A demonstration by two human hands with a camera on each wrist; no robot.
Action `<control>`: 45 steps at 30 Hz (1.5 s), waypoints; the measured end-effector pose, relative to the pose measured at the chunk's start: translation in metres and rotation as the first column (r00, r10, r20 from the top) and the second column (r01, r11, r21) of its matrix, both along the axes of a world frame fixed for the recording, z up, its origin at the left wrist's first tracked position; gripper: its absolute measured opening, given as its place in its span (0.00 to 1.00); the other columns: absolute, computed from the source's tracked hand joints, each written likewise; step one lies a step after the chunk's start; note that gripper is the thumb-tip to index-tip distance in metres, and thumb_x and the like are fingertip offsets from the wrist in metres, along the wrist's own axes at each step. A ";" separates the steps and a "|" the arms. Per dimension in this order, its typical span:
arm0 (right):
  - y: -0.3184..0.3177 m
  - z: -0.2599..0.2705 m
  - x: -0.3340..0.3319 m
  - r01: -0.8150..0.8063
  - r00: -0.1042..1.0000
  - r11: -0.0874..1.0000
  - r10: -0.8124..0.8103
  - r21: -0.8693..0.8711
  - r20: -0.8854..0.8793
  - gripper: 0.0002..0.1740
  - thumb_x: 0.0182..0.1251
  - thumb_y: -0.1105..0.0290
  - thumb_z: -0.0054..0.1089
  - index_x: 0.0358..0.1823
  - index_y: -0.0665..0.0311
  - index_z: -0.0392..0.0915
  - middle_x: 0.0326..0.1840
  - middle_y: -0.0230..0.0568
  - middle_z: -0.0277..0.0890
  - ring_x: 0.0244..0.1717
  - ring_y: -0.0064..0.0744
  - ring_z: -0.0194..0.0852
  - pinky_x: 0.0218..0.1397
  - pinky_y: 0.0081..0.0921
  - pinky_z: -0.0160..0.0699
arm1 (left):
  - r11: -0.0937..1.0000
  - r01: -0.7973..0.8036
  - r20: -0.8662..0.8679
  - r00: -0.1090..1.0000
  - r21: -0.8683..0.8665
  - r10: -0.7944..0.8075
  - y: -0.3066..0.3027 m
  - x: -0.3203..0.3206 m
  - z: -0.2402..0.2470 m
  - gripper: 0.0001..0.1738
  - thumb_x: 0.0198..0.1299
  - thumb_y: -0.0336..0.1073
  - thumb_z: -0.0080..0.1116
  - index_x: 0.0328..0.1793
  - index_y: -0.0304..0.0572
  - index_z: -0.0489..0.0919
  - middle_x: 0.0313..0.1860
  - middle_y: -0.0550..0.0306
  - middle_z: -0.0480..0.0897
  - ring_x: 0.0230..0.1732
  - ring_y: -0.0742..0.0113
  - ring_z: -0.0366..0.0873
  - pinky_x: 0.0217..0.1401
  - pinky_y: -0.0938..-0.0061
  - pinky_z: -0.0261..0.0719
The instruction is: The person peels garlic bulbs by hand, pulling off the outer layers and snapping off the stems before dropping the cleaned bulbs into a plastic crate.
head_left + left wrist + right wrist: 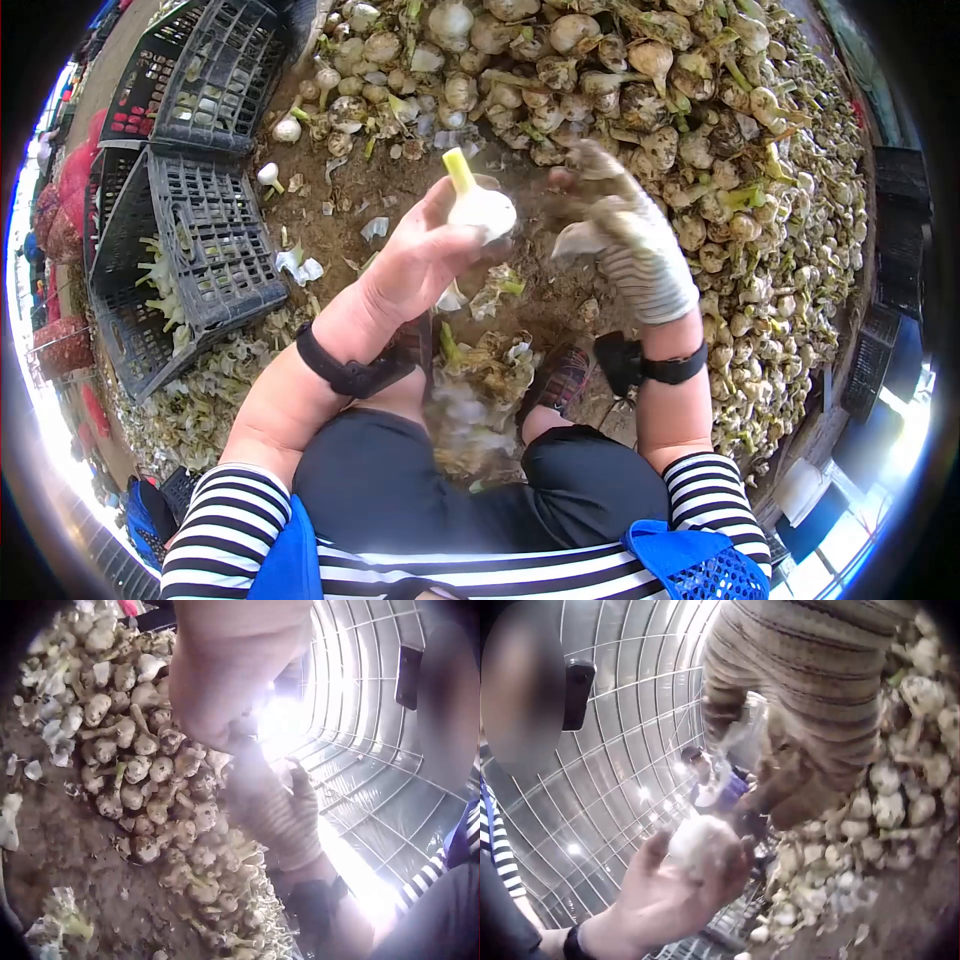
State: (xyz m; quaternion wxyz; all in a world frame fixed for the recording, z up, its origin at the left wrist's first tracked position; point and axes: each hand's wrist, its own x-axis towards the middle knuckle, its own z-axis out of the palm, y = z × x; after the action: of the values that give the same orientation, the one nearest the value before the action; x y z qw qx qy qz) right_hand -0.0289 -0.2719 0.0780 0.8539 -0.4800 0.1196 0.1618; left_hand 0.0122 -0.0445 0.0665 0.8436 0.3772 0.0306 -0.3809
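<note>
Garlic bulb (484, 212), one, sits in the grip of the bare left hand (430, 245), whose fingers and thumb are curled round it, partly closed to its width. Its cut stem (459, 170) points away from the person and slightly to their left; the long axis runs slantwise from stem down to the rounded end. Near it, apart, is the one gloved right hand (630, 240); its fingers are blurred, so I cannot tell how far open that grip is. Beyond and to the right spreads one heap (740, 200) of bulbs, too many to count. At left stand at least two black crates (215, 240), the nearer holding stemmed garlic.
</note>
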 end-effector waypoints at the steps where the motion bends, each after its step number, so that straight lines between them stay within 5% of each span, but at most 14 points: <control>1: -0.001 -0.001 -0.004 0.039 0.988 0.996 -0.051 0.083 0.144 0.30 0.62 0.64 0.54 0.66 0.58 0.61 0.57 0.41 0.70 0.55 0.37 0.71 0.61 0.38 0.70 | 1.000 -0.002 0.003 1.000 -0.001 0.002 0.001 0.000 0.001 0.32 0.45 0.28 0.61 0.60 0.39 0.65 0.54 0.49 0.74 0.55 0.58 0.75 0.54 0.69 0.76; 5: -0.002 -0.073 0.016 -0.440 0.894 0.728 0.407 -0.526 -0.185 0.22 0.64 0.61 0.51 0.59 0.58 0.70 0.52 0.37 0.74 0.55 0.35 0.72 0.61 0.42 0.68 | 0.990 -0.010 -0.024 1.000 -0.140 0.006 0.001 0.001 -0.001 0.37 0.41 0.28 0.60 0.63 0.40 0.64 0.58 0.47 0.72 0.57 0.54 0.73 0.56 0.68 0.74; 10: 0.025 -0.064 -0.002 0.120 0.988 0.505 0.024 -0.855 0.153 0.17 0.64 0.63 0.56 0.51 0.64 0.75 0.44 0.35 0.78 0.46 0.22 0.70 0.55 0.22 0.69 | 0.988 -0.149 0.282 0.950 0.032 0.134 0.003 -0.003 -0.003 0.43 0.43 0.28 0.65 0.68 0.42 0.57 0.63 0.50 0.67 0.63 0.58 0.67 0.62 0.67 0.68; 11: 0.033 -0.059 -0.002 0.174 0.985 0.804 -0.135 -0.569 0.111 0.16 0.63 0.67 0.56 0.52 0.65 0.75 0.45 0.36 0.77 0.42 0.27 0.75 0.48 0.18 0.73 | 0.985 -0.172 0.334 0.929 0.004 0.160 0.000 -0.003 -0.002 0.45 0.46 0.27 0.66 0.70 0.42 0.54 0.66 0.51 0.64 0.64 0.60 0.65 0.64 0.68 0.66; 13: 0.048 -0.040 -0.005 0.039 0.997 0.999 -0.038 0.015 -0.074 0.28 0.62 0.55 0.60 0.58 0.65 0.70 0.46 0.35 0.76 0.46 0.26 0.74 0.51 0.23 0.73 | 0.974 -0.224 0.416 0.890 0.042 0.187 -0.008 -0.005 0.000 0.45 0.47 0.26 0.66 0.71 0.43 0.53 0.67 0.51 0.63 0.65 0.60 0.65 0.65 0.68 0.65; 16: 0.078 -0.011 -0.009 0.065 0.994 0.934 -0.029 0.351 -0.107 0.33 0.60 0.53 0.61 0.61 0.64 0.64 0.53 0.37 0.72 0.51 0.27 0.73 0.54 0.26 0.74 | 0.945 -0.302 0.570 0.801 0.126 0.180 -0.014 -0.009 -0.007 0.44 0.50 0.23 0.63 0.72 0.40 0.52 0.68 0.50 0.62 0.66 0.62 0.63 0.66 0.69 0.62; 18: 0.070 -0.017 -0.005 0.086 0.996 0.955 -0.082 0.284 -0.028 0.31 0.60 0.55 0.62 0.60 0.63 0.65 0.53 0.37 0.72 0.51 0.27 0.73 0.54 0.26 0.74 | 0.803 -0.429 0.892 0.367 0.415 -0.265 -0.007 -0.005 -0.009 0.42 0.51 0.23 0.62 0.72 0.37 0.53 0.68 0.49 0.62 0.67 0.63 0.61 0.67 0.71 0.63; 20: 0.064 -0.013 -0.002 0.192 0.975 0.967 -0.207 0.169 0.076 0.25 0.60 0.63 0.63 0.56 0.64 0.67 0.50 0.37 0.74 0.49 0.27 0.74 0.53 0.24 0.75 | 0.798 -0.386 0.864 0.399 0.463 -0.308 0.003 -0.005 -0.004 0.39 0.54 0.26 0.62 0.70 0.33 0.56 0.67 0.48 0.63 0.67 0.63 0.62 0.66 0.71 0.64; 22: 0.057 -0.003 -0.005 0.179 0.981 0.984 -0.180 0.014 0.077 0.27 0.59 0.65 0.64 0.58 0.65 0.67 0.49 0.37 0.75 0.49 0.26 0.74 0.53 0.22 0.74 | 0.932 0.004 0.529 0.822 0.363 -0.210 0.012 -0.005 0.007 0.38 0.54 0.29 0.63 0.69 0.32 0.58 0.64 0.47 0.67 0.64 0.63 0.67 0.65 0.69 0.65; 23: 0.056 -0.004 -0.007 0.174 0.982 0.985 -0.175 0.012 0.068 0.27 0.59 0.65 0.64 0.58 0.65 0.67 0.49 0.37 0.75 0.49 0.26 0.74 0.53 0.22 0.74 | 0.956 -0.002 0.466 0.873 0.294 -0.142 0.013 -0.004 0.008 0.35 0.54 0.31 0.64 0.66 0.30 0.62 0.60 0.49 0.71 0.61 0.63 0.70 0.64 0.68 0.68; 30: 0.053 0.008 -0.012 -0.034 0.999 0.997 0.036 -0.069 0.031 0.28 0.58 0.68 0.65 0.59 0.68 0.68 0.51 0.36 0.75 0.49 0.21 0.72 0.52 0.21 0.73 | 0.982 0.001 0.293 0.954 0.190 -0.057 0.014 -0.005 0.012 0.29 0.52 0.27 0.64 0.61 0.33 0.67 0.53 0.52 0.76 0.51 0.71 0.75 0.56 0.75 0.73; 37: 0.037 0.024 -0.003 -0.304 0.952 0.869 0.296 -0.391 -0.081 0.22 0.52 0.68 0.70 0.48 0.69 0.76 0.41 0.35 0.79 0.42 0.21 0.75 0.47 0.20 0.74 | 0.799 0.255 0.280 0.843 0.545 -0.460 0.021 0.007 0.025 0.14 0.50 0.25 0.65 0.44 0.27 0.79 0.37 0.56 0.82 0.38 0.73 0.79 0.43 0.79 0.78; 42: 0.024 -0.028 -0.009 -0.329 0.944 0.931 0.321 0.157 0.072 0.33 0.43 0.56 0.76 0.48 0.68 0.76 0.43 0.38 0.79 0.45 0.26 0.76 0.51 0.24 0.74 | 0.828 0.349 -0.019 0.925 0.440 -0.380 0.018 0.001 0.019 0.12 0.52 0.26 0.63 0.43 0.28 0.80 0.34 0.53 0.82 0.32 0.72 0.80 0.37 0.79 0.80; 45: 0.028 -0.037 -0.015 -0.252 0.966 0.947 0.257 0.200 0.001 0.39 0.40 0.48 0.76 0.49 0.67 0.74 0.46 0.38 0.78 0.45 0.27 0.76 0.52 0.25 0.74 | 0.896 0.297 -0.068 0.954 0.329 -0.292 0.016 -0.001 0.024 0.12 0.52 0.26 0.63 0.42 0.27 0.80 0.33 0.53 0.83 0.32 0.71 0.81 0.38 0.79 0.81</control>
State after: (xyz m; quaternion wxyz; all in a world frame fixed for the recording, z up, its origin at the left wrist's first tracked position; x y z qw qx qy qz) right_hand -0.0435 -0.2441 0.0413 0.8679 -0.4017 0.0506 0.2879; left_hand 0.0108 -0.0288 0.0908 0.6993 0.5122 0.0449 -0.4966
